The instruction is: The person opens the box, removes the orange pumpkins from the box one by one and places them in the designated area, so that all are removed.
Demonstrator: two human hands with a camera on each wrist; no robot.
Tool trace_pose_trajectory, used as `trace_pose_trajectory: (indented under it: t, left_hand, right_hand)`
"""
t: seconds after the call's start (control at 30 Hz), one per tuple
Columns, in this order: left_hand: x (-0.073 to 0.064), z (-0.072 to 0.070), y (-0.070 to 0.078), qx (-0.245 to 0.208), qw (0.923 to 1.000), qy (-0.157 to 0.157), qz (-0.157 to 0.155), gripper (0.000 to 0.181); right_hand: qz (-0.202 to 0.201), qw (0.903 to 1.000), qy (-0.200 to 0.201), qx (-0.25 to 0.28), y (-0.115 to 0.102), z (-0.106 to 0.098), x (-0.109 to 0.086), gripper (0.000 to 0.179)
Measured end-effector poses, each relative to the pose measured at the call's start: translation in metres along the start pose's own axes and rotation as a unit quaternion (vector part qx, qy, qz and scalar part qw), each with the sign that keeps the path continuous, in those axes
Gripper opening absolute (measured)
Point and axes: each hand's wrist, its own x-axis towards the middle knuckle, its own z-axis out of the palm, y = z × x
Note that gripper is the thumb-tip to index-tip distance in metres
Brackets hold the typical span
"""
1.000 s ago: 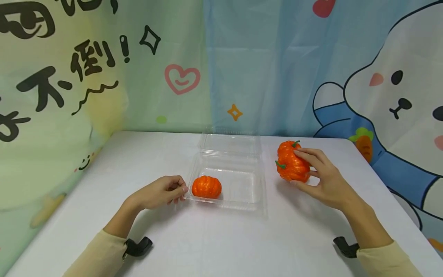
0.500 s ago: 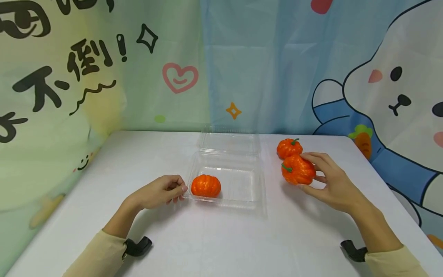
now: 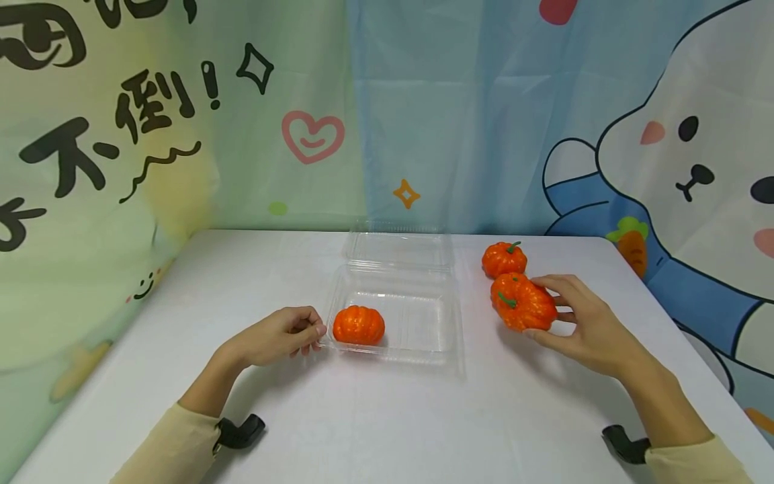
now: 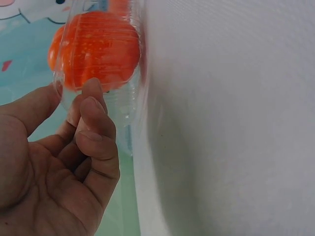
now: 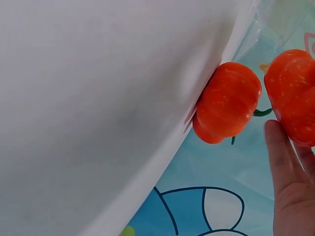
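Note:
My left hand [image 3: 284, 334] pinches the near left corner of an open clear plastic clamshell box [image 3: 417, 343] between thumb and fingers. Inside that corner sits an orange toy pumpkin [image 3: 359, 325], seen through the plastic in the left wrist view. On the right, my right hand [image 3: 583, 326] grips another orange toy pumpkin [image 3: 531, 308] with a green stem. The right wrist view shows this held pumpkin [image 5: 293, 96] raised off the table, above a pumpkin [image 5: 229, 103] that it partly covers in the head view. Farther back stands one more pumpkin [image 3: 503, 259].
The box's lid [image 3: 399, 249] lies folded back toward the table's far edge. A white cloth covers the table [image 3: 393, 423]. Behind it hangs a printed backdrop [image 3: 435, 121] with cartoon figures.
My right hand has drawn its pumpkin toward me and slightly right, so the rear pumpkin now shows more fully. The left hand and the box have stayed in place.

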Motion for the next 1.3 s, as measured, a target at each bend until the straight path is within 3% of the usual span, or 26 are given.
trace_pose_trajectory:
  t: [0.57, 1.3]
  left_hand:
    - [0.0, 0.0, 0.001, 0.004, 1.0, 0.001, -0.001, 0.023]
    - [0.003, 0.0, 0.0, 0.003, 0.9999, -0.005, 0.013, 0.021]
  right_hand:
    - [0.033, 0.9979, -0.053, -0.017, 0.007, -0.002, -0.009, 0.074]
    - [0.097, 0.9865, -0.126, 0.037, 0.009, -0.005, -0.015, 0.07]
